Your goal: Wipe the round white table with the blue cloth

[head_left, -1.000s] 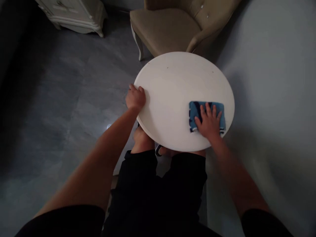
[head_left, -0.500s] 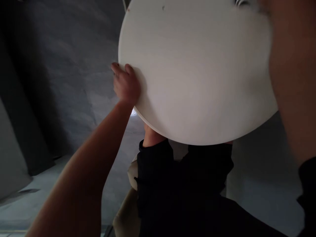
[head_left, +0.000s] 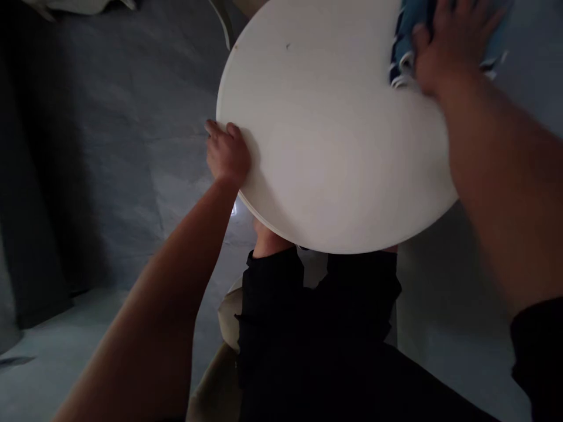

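A round white table (head_left: pixel 338 146) fills the middle of the view, with a small dark mark near its far left side. My left hand (head_left: pixel 229 152) grips the table's left rim, thumb on top and the other fingers over the edge. At the far right, my right hand (head_left: pixel 455 53) presses down on a blue cloth (head_left: pixel 411 29) with a dark and white edge. Its fingers are spread over the cloth and slightly blurred; part of the cloth is hidden beneath the hand.
Below the near rim are my legs in black shorts (head_left: pixel 281 305), with a beige seat (head_left: pixel 220 381) beside them. Grey floor tiles (head_left: pixel 118 170) lie to the left. A pale curved chair part (head_left: pixel 223 23) shows past the table's far left edge.
My right hand and the cloth have come into fuller view, moving left and nearer across the table. My left hand keeps its hold on the rim. The view has shifted slightly.
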The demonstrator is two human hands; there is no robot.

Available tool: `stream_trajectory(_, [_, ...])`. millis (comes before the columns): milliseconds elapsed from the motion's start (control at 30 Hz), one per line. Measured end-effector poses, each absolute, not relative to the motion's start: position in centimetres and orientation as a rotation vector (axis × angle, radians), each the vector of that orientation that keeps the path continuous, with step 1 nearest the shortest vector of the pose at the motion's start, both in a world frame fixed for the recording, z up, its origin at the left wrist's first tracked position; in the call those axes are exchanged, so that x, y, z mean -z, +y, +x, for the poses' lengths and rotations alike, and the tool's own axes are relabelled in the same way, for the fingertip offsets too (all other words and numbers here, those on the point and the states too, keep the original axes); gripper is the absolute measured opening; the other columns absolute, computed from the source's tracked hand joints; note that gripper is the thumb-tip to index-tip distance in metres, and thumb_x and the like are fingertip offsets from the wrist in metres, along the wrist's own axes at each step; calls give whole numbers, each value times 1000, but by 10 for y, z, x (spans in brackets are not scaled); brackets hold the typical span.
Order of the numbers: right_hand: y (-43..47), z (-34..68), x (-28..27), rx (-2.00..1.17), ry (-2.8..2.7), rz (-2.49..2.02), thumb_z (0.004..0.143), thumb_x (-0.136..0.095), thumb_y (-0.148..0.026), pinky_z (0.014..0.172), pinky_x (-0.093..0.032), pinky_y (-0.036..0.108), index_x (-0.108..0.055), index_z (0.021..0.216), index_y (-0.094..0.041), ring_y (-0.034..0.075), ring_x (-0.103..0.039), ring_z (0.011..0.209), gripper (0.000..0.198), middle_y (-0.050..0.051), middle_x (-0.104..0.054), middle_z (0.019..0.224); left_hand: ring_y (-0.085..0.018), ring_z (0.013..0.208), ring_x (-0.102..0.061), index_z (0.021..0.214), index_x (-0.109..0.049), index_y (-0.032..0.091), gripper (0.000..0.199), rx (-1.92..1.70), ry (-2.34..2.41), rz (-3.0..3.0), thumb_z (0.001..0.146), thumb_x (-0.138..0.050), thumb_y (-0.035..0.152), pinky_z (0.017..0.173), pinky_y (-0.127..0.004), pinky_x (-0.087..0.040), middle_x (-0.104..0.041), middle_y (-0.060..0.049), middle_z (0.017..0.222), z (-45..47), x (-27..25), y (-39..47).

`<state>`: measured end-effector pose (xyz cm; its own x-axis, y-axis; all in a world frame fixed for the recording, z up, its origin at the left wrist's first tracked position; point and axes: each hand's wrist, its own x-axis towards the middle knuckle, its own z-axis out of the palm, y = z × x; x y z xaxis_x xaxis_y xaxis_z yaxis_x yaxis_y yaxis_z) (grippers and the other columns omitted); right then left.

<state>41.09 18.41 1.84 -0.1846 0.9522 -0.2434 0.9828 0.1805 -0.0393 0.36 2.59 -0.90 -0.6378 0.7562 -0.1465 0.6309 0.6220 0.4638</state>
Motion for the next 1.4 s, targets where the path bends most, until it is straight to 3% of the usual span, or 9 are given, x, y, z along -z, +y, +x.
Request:
stream_trajectory(67, [158, 401, -51, 129, 2376, 2046, 118, -8, -74, 130, 1, 89, -20, 182, -6, 50, 1, 175, 94, 18, -9, 191, -30, 144, -68, 155, -51, 7, 43, -546, 2520, 1107, 124, -36, 34, 121, -52, -49, -74, -20, 149, 3, 11, 25])
stream_trajectory(200, [49, 387, -53, 56, 2374, 2051, 123, -32, -55, 134, -7, 85, -24, 183, -8, 54, -9, 174, 77, 21, -14, 191, -29, 152, -61, 160, -45, 5, 54, -550, 2487, 1126, 126, -22, 39, 121, -54, -48, -72, -18, 150, 5, 12, 22])
stream_trajectory(333, [-79, 380, -28, 26, 2394, 1981, 117, -43, -55, 135, -9, 86, -31, 183, -13, 54, -9, 174, 79, 18, -15, 191, -32, 144, -67, 157, -43, 1, 47, -564, 2473, 1155, 124, -34, 33, 125, -57, -47, -68, -26, 156, 11, 3, 19])
stream_trajectory(433, [-157, 373, -19, 51, 2405, 1967, 113, -45, -56, 136, -10, 85, -29, 184, -20, 53, -8, 175, 81, 14, -17, 191, -34, 144, -67, 155, -43, 0, 44, -541, 2467, 1160, 123, -33, 30, 126, -56, -48, -67, -28, 155, 13, -2, 18])
stream_trajectory(567, [-195, 364, -16, 72, 2392, 1955, 113, -45, -57, 137, -11, 84, -31, 184, -23, 52, -7, 176, 79, 11, -20, 191, -38, 144, -68, 153, -49, 5, 44, -582, 2491, 1164, 120, -37, 31, 124, -56, -51, -70, -27, 151, 10, 2, 20])
stream_trajectory(700, [-139, 366, -21, 57, 2370, 1923, 113, -45, -57, 138, -11, 83, -33, 183, -23, 52, -8, 176, 79, 10, -17, 192, -42, 141, -71, 153, -54, 10, 45, -608, 2511, 1156, 116, -42, 33, 120, -61, -55, -74, -27, 146, 6, 9, 24])
stream_trajectory(1133, [235, 342, -43, 75, 2336, 2119, 122, -31, -54, 133, -4, 85, -25, 183, -11, 49, -9, 174, 75, 22, -14, 190, -46, 133, -74, 152, -56, 11, 49, -578, 2555, 1146, 112, -45, 36, 115, -67, -57, -75, -29, 142, -4, 20, 30])
stream_trajectory(1267, [302, 332, -48, 93, 2312, 2225, 123, -38, -54, 132, -13, 83, -29, 182, -12, 48, -28, 168, 73, 24, -31, 184, -45, 132, -74, 154, -56, 13, 51, -563, 2558, 1130, 112, -45, 40, 115, -64, -57, -75, -27, 141, -7, 23, 31])
stream_trajectory(1400, [333, 331, -52, 201, 2237, 2245, 125, -28, -53, 130, -30, 70, -37, 174, 2, 44, -45, 159, 74, 34, -49, 168, -44, 130, -76, 155, -56, 14, 53, -555, 2562, 1115, 112, -45, 42, 114, -60, -59, -76, -26, 138, -8, 29, 31])
